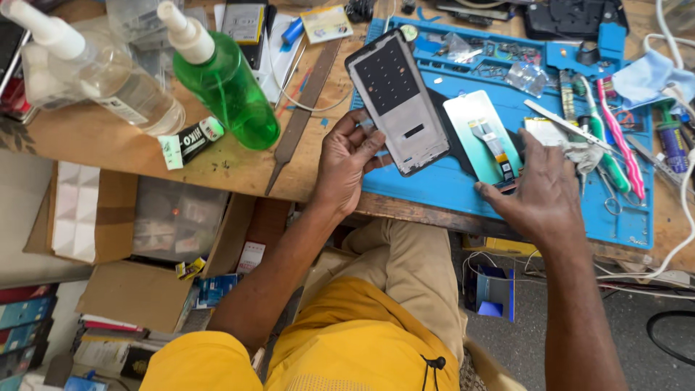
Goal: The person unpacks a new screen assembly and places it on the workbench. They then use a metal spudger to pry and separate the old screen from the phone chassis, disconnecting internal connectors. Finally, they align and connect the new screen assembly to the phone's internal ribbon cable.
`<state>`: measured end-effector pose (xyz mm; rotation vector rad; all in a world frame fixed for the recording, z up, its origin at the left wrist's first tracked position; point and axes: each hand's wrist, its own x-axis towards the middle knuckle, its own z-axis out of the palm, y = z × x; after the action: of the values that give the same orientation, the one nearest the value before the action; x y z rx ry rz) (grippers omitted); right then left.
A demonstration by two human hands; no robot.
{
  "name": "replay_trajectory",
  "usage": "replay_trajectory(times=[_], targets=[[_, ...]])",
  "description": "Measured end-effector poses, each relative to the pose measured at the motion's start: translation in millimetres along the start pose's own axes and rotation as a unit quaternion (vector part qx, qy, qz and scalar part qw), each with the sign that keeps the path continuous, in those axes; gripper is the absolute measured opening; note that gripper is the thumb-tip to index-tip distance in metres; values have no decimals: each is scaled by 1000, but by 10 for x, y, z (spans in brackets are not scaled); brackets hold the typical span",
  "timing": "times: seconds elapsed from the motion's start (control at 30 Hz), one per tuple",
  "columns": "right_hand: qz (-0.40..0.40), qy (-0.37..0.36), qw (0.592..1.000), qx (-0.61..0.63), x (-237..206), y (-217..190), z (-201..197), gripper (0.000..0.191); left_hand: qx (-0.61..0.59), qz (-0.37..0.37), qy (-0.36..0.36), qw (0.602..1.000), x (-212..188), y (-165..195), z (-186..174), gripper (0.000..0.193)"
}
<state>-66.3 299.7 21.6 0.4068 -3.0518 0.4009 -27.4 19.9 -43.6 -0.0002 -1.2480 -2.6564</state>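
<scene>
On the blue repair mat [449,192], the left hand [346,163] has its grip closed round one phone frame [397,100]. The right hand [539,192] lies flat, grip open, on one teal screen panel [478,134]. Two squirt bottles stand left of the mat: one green [224,83], one clear [108,76].

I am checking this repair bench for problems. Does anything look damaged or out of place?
Nothing looks spilled or broken. The phone frame in the left hand is open and tilted, half off the blue mat. The right hand rests on the mat by a turquoise panel.
</scene>
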Motion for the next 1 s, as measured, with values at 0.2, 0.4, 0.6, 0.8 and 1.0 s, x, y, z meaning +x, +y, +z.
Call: replay_trajectory(times=[0.2,0.4,0.6,0.8,1.0], targets=[[27,-5,998,-53,-6,-52,-30,113,-31,2,-24,999,-9,24,1,30],[-163,105,970,145,-194,-476,-27,105,-26,-25,-22,999,-40,64,106,32],[-169,103,951,238,-201,-837,84,101,-17,-27,-47,998,-89,12,198,35],[-146,115,936,299,-251,-806,155,91,-15,-38,-83,996,-87,124,192,43],[-90,-139,521,837,-211,-622,352,68,385,123,-64,912,-69,423,465,37]])
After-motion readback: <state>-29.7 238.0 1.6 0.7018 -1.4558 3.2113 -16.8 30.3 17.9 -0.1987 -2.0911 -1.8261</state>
